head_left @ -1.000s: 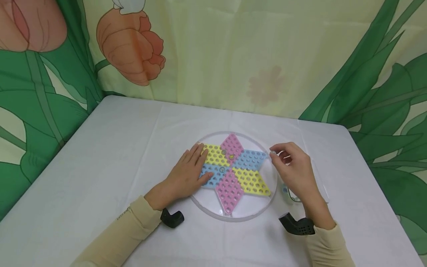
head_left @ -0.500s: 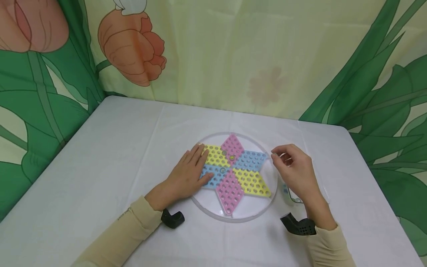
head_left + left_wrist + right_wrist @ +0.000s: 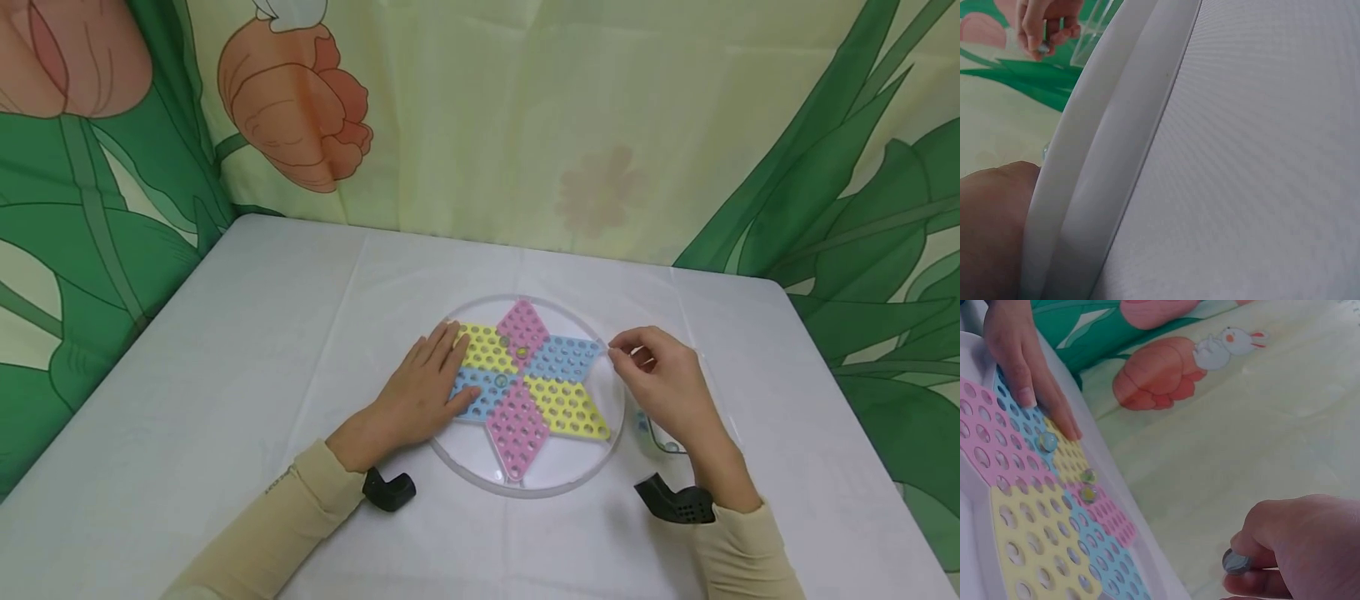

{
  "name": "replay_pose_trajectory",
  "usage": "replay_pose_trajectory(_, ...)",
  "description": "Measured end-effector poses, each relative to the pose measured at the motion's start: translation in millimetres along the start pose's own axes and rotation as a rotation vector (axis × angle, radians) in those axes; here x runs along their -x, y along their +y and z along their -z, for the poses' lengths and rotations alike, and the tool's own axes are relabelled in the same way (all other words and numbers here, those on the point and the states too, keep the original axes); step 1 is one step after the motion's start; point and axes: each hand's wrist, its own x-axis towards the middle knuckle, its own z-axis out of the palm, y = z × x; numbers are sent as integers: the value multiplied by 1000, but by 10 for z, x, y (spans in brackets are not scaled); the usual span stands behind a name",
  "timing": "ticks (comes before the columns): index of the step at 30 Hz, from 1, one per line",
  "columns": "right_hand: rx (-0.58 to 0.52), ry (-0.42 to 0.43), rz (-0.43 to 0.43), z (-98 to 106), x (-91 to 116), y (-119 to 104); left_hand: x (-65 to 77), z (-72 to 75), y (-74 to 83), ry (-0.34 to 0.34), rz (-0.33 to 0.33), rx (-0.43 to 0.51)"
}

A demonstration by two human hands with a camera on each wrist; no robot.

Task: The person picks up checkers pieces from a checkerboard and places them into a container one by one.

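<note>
A round Chinese checkers board (image 3: 517, 493) with a pink, yellow and blue star of holes lies on the table. My left hand (image 3: 416, 387) rests flat on its left side, fingers straight over the yellow and blue points. Off the board's right edge, raised above the table, my right hand (image 3: 660, 375) pinches a glass marble (image 3: 1236, 562) between thumb and fingers. Three marbles sit on the board: a bluish one (image 3: 1047, 442) in the blue part near the left thumb, a yellow-centred one (image 3: 1089, 494) on pink, and a greenish one (image 3: 1089, 475) close by.
Partly hidden under the right forearm, a clear box (image 3: 667, 447) with marbles in it stands right of the board. White cloth covers the table (image 3: 300, 275). A printed floral curtain (image 3: 480, 125) hangs behind it.
My right hand stays nearly in place beside the board, its fingertips closing further over the marble, which shows less in the head view. The left hand has not moved.
</note>
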Motion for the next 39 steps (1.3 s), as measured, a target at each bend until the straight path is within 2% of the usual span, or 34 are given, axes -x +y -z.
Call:
replay_pose_trajectory(14, 36, -80, -72, 132, -2, 67, 6, -7, 10, 6, -3, -2)
replay_pose_trajectory(24, 25, -152, -212, 198, -15, 132, 14, 12, 10, -8, 13, 4)
replay_pose_trajectory(32, 68, -337, -325, 155, -50, 250, 23, 18, 11, -18, 19, 7)
replay_pose_trajectory(39, 83, -398, -324, 138, -42, 289, 19, 15, 15, -22, 12, 9)
